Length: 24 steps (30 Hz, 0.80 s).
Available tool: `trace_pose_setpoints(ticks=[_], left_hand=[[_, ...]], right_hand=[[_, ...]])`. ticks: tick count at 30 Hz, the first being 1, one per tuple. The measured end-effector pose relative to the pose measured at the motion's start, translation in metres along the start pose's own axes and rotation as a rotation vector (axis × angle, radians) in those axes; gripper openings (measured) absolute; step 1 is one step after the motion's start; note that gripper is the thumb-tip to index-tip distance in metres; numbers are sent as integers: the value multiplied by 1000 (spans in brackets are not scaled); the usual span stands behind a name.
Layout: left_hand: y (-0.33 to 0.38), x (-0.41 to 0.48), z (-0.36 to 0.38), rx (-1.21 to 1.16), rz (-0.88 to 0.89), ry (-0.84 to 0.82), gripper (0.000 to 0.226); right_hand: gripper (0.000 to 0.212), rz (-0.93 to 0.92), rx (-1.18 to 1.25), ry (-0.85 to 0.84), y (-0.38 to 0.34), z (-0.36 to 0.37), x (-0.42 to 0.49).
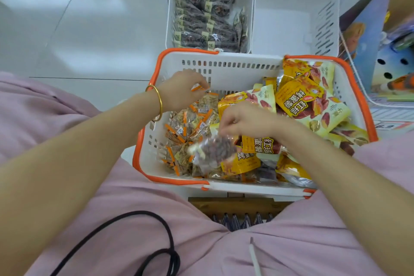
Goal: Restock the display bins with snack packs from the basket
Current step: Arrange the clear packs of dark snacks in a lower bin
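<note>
A white basket (224,67) with orange handles sits in front of me, full of snack packs. Clear packs with orange labels (190,123) fill its left side and yellow packs (309,101) its right. My left hand (181,89), with a gold bangle on the wrist, pinches the top of an orange-labelled pack near the basket's back left. My right hand (244,119) pinches a blurred clear pack of dark reddish snacks (215,150) over the basket's middle. Beyond the basket stand two white display bins: the left bin (172,6) holds several dark packs (206,24), the right bin (295,18) looks empty.
A purple-blue cardboard display (367,36) with more goods stands at the right. White floor tiles (78,18) lie to the left. A black cable (156,253) loops over my pink clothing at the bottom. A wooden edge (235,205) shows below the basket.
</note>
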<state>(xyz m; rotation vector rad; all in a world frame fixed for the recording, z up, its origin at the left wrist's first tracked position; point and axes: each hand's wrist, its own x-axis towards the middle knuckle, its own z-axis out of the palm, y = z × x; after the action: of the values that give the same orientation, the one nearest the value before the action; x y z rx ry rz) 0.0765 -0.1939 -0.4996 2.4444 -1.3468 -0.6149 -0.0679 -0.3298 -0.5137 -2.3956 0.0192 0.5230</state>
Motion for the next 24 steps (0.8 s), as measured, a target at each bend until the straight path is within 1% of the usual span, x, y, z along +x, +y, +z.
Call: trace_pose_setpoints(ticks=[2, 3, 6, 7, 8, 9, 11, 12, 14, 15, 16, 19, 20, 23, 24], left_hand=[[7, 1, -2, -209, -69, -3, 33], [12, 2, -3, -353, -107, -20, 37], [27, 8, -4, -887, -229, -144, 49], [32, 10, -3, -990, -251, -196, 49], [36, 12, -1, -1015, -239, -243, 45], [40, 16, 2, -983, -207, -264, 37], [46, 21, 8, -864, -152, -217, 17], [49, 24, 9, -816, -135, -182, 20], [50, 32, 11, -745, -114, -139, 47], [51, 36, 12, -719, -102, -143, 52], [54, 38, 12, -722, -85, -145, 52], [60, 45, 14, -783, -72, -145, 34], [62, 47, 15, -790, -74, -144, 34], [66, 51, 16, -813, -96, -158, 47], [67, 51, 16, -831, -97, -162, 46]], right_hand=[[9, 123, 289, 134, 5, -31, -11], [9, 164, 406, 187, 9, -44, -17], [9, 202, 581, 337, 23, -64, -31], [10, 217, 632, 388, 28, -66, -34], [10, 237, 689, 442, 32, -67, -35], [10, 256, 748, 495, 37, -68, -36], [8, 278, 842, 580, 42, -70, -37], [8, 281, 867, 602, 44, -71, -38], [7, 281, 880, 607, 46, -73, -40], [7, 278, 890, 603, 47, -74, -43], [7, 277, 911, 601, 48, -76, -46], [7, 288, 990, 578, 53, -78, -55], [10, 290, 984, 571, 54, -78, -57], [6, 291, 932, 622, 56, -76, -57], [5, 287, 934, 646, 57, -76, -56]])
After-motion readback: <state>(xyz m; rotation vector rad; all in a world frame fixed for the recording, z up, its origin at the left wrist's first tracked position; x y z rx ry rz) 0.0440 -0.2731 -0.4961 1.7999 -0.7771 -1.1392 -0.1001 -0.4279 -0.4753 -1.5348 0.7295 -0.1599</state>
